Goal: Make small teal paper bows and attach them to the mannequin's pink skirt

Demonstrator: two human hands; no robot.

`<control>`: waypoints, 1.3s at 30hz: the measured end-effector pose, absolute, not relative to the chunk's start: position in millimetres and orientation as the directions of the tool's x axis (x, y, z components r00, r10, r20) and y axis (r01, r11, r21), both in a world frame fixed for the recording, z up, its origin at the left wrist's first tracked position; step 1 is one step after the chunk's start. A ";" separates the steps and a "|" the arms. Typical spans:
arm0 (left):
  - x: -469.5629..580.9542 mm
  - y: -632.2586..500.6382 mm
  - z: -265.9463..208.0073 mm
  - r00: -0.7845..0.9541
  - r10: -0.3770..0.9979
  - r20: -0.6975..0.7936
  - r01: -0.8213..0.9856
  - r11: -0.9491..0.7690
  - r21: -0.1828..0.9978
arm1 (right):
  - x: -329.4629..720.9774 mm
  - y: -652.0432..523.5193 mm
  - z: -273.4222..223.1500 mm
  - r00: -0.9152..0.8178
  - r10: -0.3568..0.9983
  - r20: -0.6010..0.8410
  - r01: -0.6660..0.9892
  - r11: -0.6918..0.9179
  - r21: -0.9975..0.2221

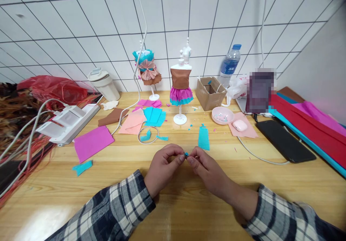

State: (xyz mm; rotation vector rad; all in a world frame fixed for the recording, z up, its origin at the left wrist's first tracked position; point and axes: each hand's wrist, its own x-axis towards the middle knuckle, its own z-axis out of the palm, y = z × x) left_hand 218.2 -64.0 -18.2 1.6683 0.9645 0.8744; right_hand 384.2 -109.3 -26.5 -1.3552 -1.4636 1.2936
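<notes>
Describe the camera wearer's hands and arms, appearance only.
Two human hands, left hand and right hand, no gloves, no watch visible. Long plaid fabric sleeves in dark navy or black, grey and off-white: left sleeve ends near the wrist, right sleeve sits further up, leaving part of the forearm uncovered.

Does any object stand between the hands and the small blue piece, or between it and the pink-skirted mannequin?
Nothing visible does. The small blue piece is held between left hand and right hand. The blue strip lies right of the straight line to the pink-skirted mannequin, the ring left.
</notes>
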 end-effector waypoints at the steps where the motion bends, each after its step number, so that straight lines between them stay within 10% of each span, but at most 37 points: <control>1: 218.2 -63.9 -18.5 0.427 0.898 0.108 0.191 -0.206 0.960 | 384.1 -108.9 -26.3 -0.164 0.980 -0.116 0.219 -0.078 -0.973; 24: 219.1 -61.6 -20.2 0.378 0.925 -0.038 0.191 -0.038 0.981 | 388.3 -105.0 -31.0 -0.103 0.994 -0.022 0.404 0.022 -0.914; 34: 217.2 -61.8 -20.2 0.359 0.929 -0.093 0.028 0.088 0.996 | 417.8 -92.5 -24.9 -0.139 0.976 0.167 0.867 0.201 -0.456; 39: 218.9 -65.5 -13.7 0.392 0.907 -0.154 0.002 0.166 0.986 | 409.5 -97.7 -16.5 -0.097 0.952 0.291 0.672 0.278 -0.686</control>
